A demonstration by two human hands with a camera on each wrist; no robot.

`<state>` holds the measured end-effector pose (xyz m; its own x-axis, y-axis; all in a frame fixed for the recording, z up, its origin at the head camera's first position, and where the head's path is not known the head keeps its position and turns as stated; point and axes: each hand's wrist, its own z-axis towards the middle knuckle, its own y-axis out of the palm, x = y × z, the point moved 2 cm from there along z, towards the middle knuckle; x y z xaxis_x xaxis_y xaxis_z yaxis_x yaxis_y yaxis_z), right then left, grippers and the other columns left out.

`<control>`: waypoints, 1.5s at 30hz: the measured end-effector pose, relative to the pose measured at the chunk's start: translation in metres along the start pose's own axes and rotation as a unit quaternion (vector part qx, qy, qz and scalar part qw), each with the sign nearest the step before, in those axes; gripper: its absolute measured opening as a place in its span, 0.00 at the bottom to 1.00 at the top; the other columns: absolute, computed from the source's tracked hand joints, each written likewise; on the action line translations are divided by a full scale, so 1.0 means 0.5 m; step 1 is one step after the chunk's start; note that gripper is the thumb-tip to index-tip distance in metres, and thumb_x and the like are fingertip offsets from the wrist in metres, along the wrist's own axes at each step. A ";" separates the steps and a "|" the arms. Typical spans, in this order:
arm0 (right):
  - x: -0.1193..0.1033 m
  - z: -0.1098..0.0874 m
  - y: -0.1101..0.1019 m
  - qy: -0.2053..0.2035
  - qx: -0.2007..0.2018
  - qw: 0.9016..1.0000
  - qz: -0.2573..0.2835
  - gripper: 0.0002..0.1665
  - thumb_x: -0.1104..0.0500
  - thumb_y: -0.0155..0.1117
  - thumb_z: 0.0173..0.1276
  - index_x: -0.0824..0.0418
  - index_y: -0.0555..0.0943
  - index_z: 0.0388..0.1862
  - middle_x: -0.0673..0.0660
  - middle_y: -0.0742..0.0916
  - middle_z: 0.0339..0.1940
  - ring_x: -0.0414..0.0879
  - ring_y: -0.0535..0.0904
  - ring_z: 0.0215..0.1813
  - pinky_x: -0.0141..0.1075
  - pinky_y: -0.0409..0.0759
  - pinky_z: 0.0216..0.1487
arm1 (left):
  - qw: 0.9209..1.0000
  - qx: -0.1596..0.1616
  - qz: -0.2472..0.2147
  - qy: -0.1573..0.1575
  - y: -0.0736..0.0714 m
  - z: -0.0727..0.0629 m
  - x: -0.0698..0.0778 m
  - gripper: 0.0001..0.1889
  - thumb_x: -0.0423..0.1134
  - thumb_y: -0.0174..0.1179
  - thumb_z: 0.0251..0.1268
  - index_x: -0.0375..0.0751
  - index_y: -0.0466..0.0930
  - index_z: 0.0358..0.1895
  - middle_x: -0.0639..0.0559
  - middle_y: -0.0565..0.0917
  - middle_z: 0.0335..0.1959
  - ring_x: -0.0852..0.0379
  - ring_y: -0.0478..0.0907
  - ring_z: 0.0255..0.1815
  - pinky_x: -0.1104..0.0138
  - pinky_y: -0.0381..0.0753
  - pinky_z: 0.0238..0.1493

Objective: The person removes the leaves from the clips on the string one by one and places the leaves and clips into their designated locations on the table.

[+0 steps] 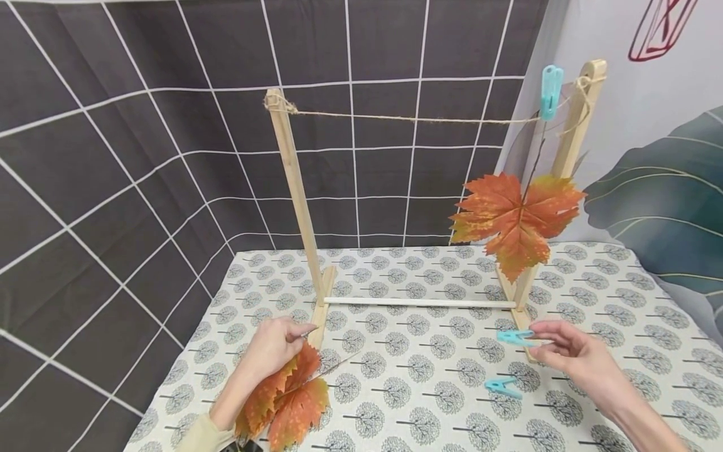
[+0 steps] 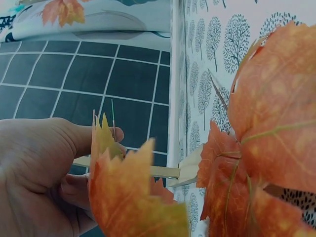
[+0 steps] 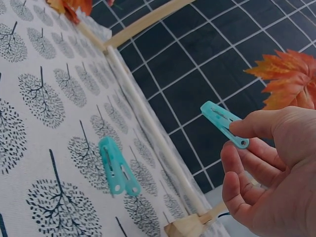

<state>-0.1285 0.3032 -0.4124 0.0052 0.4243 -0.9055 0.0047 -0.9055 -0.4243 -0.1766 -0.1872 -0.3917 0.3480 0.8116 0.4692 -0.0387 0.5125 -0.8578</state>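
Observation:
In the head view my left hand (image 1: 273, 351) pinches an orange maple leaf (image 2: 123, 190) between thumb and fingers, near its thin stem. Below that hand, a second maple leaf (image 1: 302, 402) lies on the tablecloth with its stem pointing right. My right hand (image 1: 582, 358) pinches a turquoise clothespin (image 3: 226, 124) by one end, raised above the cloth. Another clothespin (image 1: 504, 387) rests on the tablecloth nearby. At the upper right, a clothespin (image 1: 550, 94) grips the stem of a hanging leaf (image 1: 519, 220) on the twine (image 1: 407, 117).
The twine runs between a left wooden post (image 1: 296, 188) and a right wooden post (image 1: 576, 132). A white rod (image 1: 418, 302) joins their feet low over the tree-print tablecloth (image 1: 418, 402). Dark gridded cloth (image 1: 384, 50) stands behind. Some dark object (image 1: 243, 446) shows at the bottom edge.

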 end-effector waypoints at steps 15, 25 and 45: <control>0.027 -0.008 0.009 0.034 0.013 0.999 -0.012 0.25 0.63 0.73 0.63 0.66 0.78 0.57 0.54 0.88 0.46 0.35 0.82 0.41 0.29 0.80 0.42 | 1.000 -0.003 0.002 0.008 0.014 -0.008 0.001 0.19 0.22 0.66 0.50 0.41 0.90 0.46 0.56 0.77 0.24 0.64 0.64 0.19 0.71 0.70 0.18; 0.050 -0.011 0.019 0.042 0.003 0.999 0.027 0.25 0.67 0.71 0.61 0.70 0.76 0.56 0.55 0.88 0.44 0.40 0.83 0.42 0.27 0.80 0.44 | 1.000 -0.008 -0.016 -0.020 0.031 -0.009 -0.003 0.18 0.22 0.67 0.52 0.43 0.90 0.45 0.56 0.77 0.24 0.63 0.65 0.19 0.72 0.69 0.14; 0.090 -0.016 0.027 0.066 0.006 0.998 -0.009 0.31 0.63 0.73 0.63 0.74 0.73 0.61 0.58 0.87 0.49 0.33 0.81 0.41 0.29 0.80 0.42 | 0.999 -0.014 -0.030 -0.027 0.058 -0.015 -0.008 0.17 0.23 0.67 0.52 0.43 0.90 0.44 0.51 0.82 0.29 0.65 0.64 0.15 0.73 0.67 0.11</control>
<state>-0.1204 0.3102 -0.4586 0.1360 0.4356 -0.8898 -0.0060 -0.8978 -0.4404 -0.1722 -0.1777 -0.4200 0.2974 0.7938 0.5304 0.0070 0.5538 -0.8327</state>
